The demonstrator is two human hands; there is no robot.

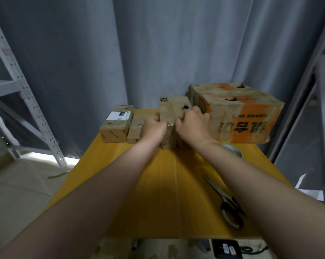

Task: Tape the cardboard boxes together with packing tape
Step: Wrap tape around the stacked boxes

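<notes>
- Fingers [158, 120] of the left hand [154, 128] and of the right hand [192, 124] are curled tight, knuckles up, and seem to pinch a short glinting strip of clear tape [170, 125] between them at the top front edge of the tall box [172, 109].
- The tall box stands at the far edge of the yellow table [158, 184], third in a row of four cardboard boxes.
- Touching it on the left is a low box [136, 128]; beyond that stands a box with a white label [116, 126].
- Hard against its right side sits a large orange-printed box [238, 113], wrapped in glossy tape.
- Near the tall box, to its front right, a tape roll [235, 150] shows partly behind the right forearm; scissors [227, 200] lie nearer the person.
- Behind the tall box hangs a grey curtain [158, 43]; a metal shelving rack [27, 94] stands well to the left.
</notes>
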